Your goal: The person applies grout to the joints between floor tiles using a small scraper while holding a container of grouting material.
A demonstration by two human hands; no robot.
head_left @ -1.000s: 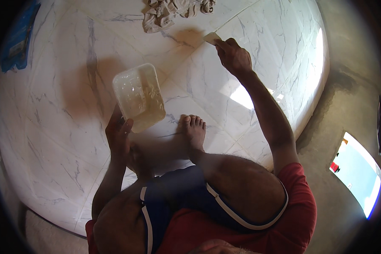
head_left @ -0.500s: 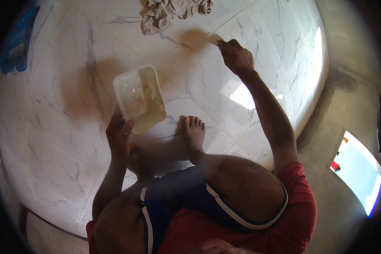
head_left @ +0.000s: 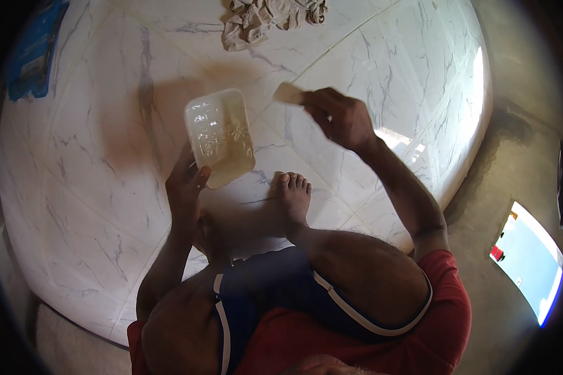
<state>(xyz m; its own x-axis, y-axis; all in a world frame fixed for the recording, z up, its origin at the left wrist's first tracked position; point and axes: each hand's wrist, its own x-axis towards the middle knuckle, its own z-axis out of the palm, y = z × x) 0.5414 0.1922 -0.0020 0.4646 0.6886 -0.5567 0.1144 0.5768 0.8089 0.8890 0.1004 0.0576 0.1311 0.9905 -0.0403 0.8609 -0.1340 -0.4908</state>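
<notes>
My left hand grips the near left side of a translucent plastic tub, thumb on its wall. The tub is tilted so its inside shows; a wet, cream-coloured substance coats the bottom and sides. In my right hand is a small, flat, pale scraper-like piece, pinched between thumb and fingers and slightly blurred. It is above the floor, to the right of the tub and apart from it. Beneath both hands lies a white marble-patterned tile floor with thin joint lines.
A crumpled beige cloth lies on the tiles at the far side. At the far left is a blue plastic packet. My bare foot rests between my hands. Rough grey concrete borders the tiles on the right, with a bright opening there.
My right hand has come nearer and left with the scraper-like piece, away from the joint line by the cloth. The tub in my left hand has shifted slightly right in the view.
</notes>
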